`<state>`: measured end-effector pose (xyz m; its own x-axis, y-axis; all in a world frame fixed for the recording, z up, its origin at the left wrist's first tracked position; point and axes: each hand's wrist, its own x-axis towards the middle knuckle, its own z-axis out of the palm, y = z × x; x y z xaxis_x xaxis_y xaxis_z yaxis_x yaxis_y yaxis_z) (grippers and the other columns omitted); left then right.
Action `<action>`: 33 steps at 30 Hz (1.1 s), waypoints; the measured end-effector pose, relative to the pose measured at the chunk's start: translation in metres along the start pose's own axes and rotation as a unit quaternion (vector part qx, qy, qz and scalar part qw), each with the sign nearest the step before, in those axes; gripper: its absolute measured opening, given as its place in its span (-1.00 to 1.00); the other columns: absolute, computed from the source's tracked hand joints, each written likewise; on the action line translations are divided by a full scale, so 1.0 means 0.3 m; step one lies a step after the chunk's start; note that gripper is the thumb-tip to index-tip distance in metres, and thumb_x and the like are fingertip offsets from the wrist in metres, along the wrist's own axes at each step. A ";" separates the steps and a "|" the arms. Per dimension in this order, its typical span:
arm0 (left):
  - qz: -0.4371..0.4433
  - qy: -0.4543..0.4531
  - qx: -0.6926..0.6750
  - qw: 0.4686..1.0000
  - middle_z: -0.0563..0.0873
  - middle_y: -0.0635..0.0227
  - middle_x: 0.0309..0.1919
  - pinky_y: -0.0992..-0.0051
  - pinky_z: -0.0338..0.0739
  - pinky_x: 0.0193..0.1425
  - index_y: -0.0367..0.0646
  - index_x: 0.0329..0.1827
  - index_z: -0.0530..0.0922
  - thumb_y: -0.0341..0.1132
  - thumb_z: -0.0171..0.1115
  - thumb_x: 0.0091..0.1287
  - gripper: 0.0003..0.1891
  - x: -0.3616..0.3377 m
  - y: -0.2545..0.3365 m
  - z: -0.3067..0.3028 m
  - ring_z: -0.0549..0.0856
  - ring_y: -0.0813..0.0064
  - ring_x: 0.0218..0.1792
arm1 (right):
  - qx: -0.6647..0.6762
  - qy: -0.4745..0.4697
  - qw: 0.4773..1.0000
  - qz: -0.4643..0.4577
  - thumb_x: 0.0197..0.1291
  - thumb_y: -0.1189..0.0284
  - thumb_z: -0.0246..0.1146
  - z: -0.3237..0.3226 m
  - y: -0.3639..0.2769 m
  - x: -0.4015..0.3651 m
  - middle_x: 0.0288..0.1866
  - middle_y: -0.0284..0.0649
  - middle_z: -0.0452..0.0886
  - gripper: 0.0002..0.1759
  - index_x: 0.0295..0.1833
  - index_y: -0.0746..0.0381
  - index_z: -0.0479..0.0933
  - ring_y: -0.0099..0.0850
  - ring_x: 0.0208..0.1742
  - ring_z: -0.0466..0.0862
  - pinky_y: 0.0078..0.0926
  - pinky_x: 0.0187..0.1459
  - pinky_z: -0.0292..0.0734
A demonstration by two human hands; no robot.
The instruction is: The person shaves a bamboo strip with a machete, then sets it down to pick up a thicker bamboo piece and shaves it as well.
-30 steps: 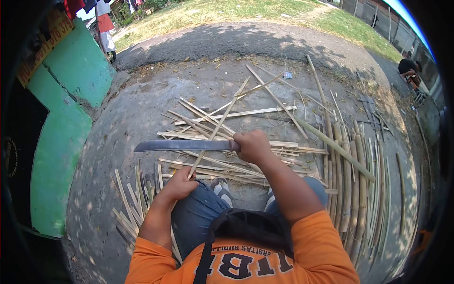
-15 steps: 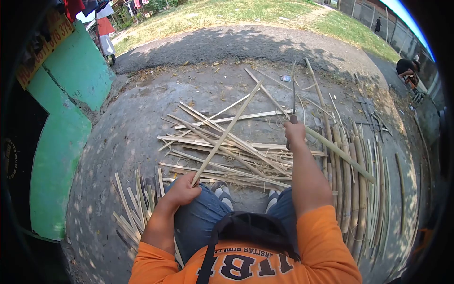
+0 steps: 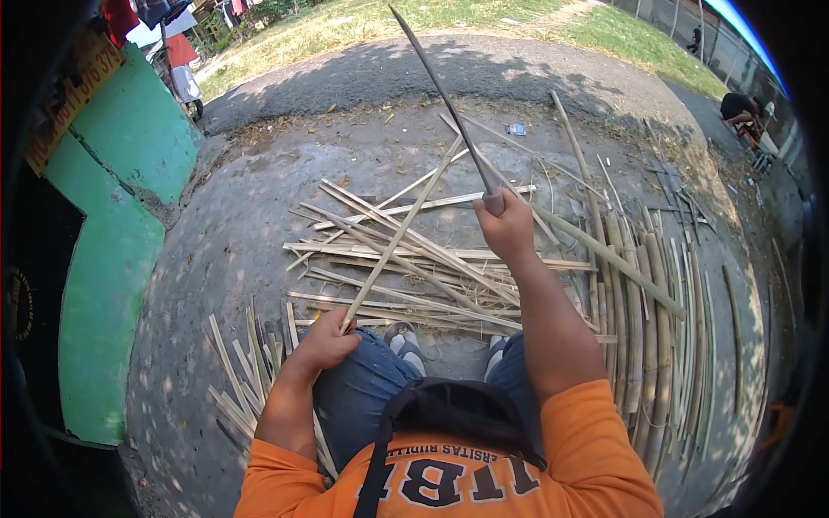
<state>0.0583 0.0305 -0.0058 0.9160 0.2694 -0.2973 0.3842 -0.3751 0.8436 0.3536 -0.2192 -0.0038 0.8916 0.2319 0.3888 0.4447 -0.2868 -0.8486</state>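
My left hand [image 3: 329, 340] is closed round the lower end of a long split bamboo strip [image 3: 404, 230], just above my left knee. The strip slants up and away to the right. In my closed right hand [image 3: 508, 226] is the handle of a machete [image 3: 450, 105], its long dark blade raised and leaning up to the left. The blade passes close to the strip's far end in this view. Below both hands lies a loose pile of split bamboo strips [image 3: 484, 255] on the ground, in front of my feet.
A thicker bamboo pole [image 3: 609, 257] slants across several round poles [image 3: 654, 345] on the right. More strips [image 3: 244, 367] lie at my left. A green wall [image 3: 108, 293] stands at far left. A person [image 3: 741, 109] crouches at upper right, near the road [image 3: 414, 86].
My right hand has moved left and slightly up, swinging the machete from upright to a leftward lean over the strip. My left hand keeps its hold, shifted slightly left.
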 end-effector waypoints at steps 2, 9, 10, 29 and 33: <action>-0.008 -0.001 -0.010 1.000 0.49 0.56 -0.44 0.49 0.38 -0.31 -0.17 -0.25 0.52 -0.43 0.35 0.22 -0.85 -0.007 0.026 0.001 0.45 0.66 -0.38 | -0.040 -0.058 0.994 -0.084 0.20 0.24 0.45 0.016 -0.039 -0.038 -0.38 -0.02 0.72 -0.74 -0.23 0.22 0.64 0.02 -0.35 0.72 -0.08 -0.26 0.60; 0.022 0.057 0.047 0.997 0.56 0.46 -0.42 0.41 0.43 -0.27 -0.25 -0.16 0.57 -0.39 0.35 0.22 -0.80 -0.009 0.015 0.025 0.50 0.58 -0.37 | -0.212 -0.217 0.916 -0.263 0.06 0.31 0.43 0.133 -0.108 -0.162 -0.43 -0.13 0.68 -0.84 -0.31 0.10 0.60 0.03 -0.34 0.72 0.06 -0.26 0.60; 0.027 0.066 0.059 0.996 0.54 0.47 -0.42 0.41 0.43 -0.25 -0.24 -0.19 0.55 -0.38 0.36 0.23 -0.81 -0.010 0.017 0.034 0.49 0.57 -0.35 | -0.212 -0.220 0.918 -0.251 0.07 0.32 0.42 0.146 -0.091 -0.162 -0.43 -0.12 0.68 -0.85 -0.31 0.10 0.61 0.04 -0.33 0.72 0.06 -0.26 0.60; 0.047 0.135 0.150 0.978 0.70 -0.05 -0.39 0.17 0.54 -0.20 -0.31 -0.16 0.57 -0.32 0.39 0.21 -0.73 -0.021 0.020 0.070 0.72 0.01 -0.33 | -0.250 -0.306 0.908 -0.142 0.13 0.28 0.35 0.135 -0.116 -0.154 -0.34 -0.01 0.77 -0.83 -0.26 0.12 0.72 0.04 -0.19 0.79 0.05 -0.12 0.67; 0.058 0.143 0.146 0.977 0.70 -0.06 -0.39 0.14 0.55 -0.20 -0.31 -0.15 0.58 -0.31 0.39 0.21 -0.73 -0.022 0.009 0.069 0.72 -0.05 -0.33 | -0.252 -0.233 0.920 -0.189 0.11 0.28 0.37 0.197 -0.055 -0.173 -0.38 -0.05 0.75 -0.85 -0.33 0.13 0.67 0.03 -0.28 0.77 0.03 -0.17 0.67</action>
<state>0.0558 0.0094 -0.0109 0.9013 0.4317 -0.0347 0.3348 -0.6436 0.6883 0.2950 -0.1716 -0.0313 0.5847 0.7426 0.3265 0.8027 -0.4714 -0.3653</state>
